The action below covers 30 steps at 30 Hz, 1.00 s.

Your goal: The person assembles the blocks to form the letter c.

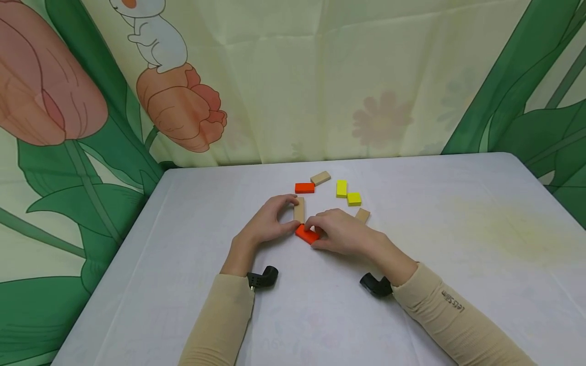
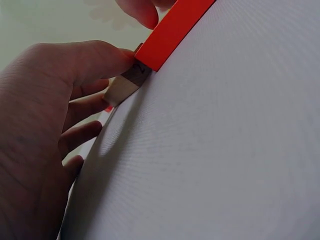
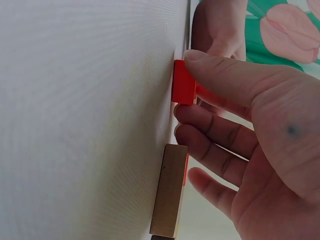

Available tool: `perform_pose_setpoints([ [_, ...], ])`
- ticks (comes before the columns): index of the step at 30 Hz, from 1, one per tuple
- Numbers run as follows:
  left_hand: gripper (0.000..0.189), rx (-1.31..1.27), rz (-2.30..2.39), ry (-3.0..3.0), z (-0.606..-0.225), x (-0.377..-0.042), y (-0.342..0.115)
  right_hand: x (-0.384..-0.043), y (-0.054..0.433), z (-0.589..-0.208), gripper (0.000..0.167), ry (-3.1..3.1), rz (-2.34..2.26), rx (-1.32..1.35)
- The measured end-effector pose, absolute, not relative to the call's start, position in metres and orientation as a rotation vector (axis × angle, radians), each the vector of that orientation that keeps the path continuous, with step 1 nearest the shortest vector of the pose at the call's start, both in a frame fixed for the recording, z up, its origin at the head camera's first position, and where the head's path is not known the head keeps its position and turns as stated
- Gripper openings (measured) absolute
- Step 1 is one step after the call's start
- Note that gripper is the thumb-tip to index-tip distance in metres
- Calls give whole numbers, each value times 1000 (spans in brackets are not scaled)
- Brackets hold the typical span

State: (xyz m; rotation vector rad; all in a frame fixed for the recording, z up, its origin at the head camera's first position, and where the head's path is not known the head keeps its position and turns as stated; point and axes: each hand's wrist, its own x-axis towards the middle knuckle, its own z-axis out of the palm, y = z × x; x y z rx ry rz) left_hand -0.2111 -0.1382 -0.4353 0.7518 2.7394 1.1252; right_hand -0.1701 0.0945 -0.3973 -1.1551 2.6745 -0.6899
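Note:
On the white table, my left hand (image 1: 267, 221) holds a plain wooden block (image 1: 299, 209) lengthwise, thumb at its near end and fingertip at the far one. My right hand (image 1: 341, 231) pinches a red block (image 1: 305, 234) between thumb and fingers. That red block lies at a slant, one corner right at the near end of the wooden block. In the left wrist view, the left thumb (image 2: 102, 60) lies along the wooden block (image 2: 122, 90), beside the red block (image 2: 172, 35). The right wrist view shows the red block (image 3: 183, 82) under the right thumb (image 3: 220, 72).
Beyond the hands lie another red block (image 1: 304, 188), a tilted wooden block (image 1: 320, 178) and two yellow blocks (image 1: 341, 188). Another wooden block (image 1: 363, 215) shows just behind the right hand. A printed curtain (image 1: 293, 91) hangs behind the table (image 1: 458, 284).

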Motion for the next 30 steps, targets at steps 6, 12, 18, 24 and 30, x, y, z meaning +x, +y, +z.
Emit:
perform_pose_setpoints([
  [6, 45, 768, 1149, 2734, -438, -213, -140, -170, 94, -396, 28, 2661, -699, -1147],
  [12, 45, 795, 1178, 2734, -440, -213, -140, -171, 96, -395, 27, 2649, -761, -1116],
  [18, 45, 800, 1184, 2738, -442, -214, -140, -173, 101, -390, 31, 2656, -788, -1022],
  [24, 45, 758, 1165, 2738, -442, -214, -139, -176, 107, -385, 35, 2679, -761, -937],
  [30, 45, 743, 1160, 2739, -441, -214, -139, -179, 116, -382, 40, 2703, -823, -913],
])
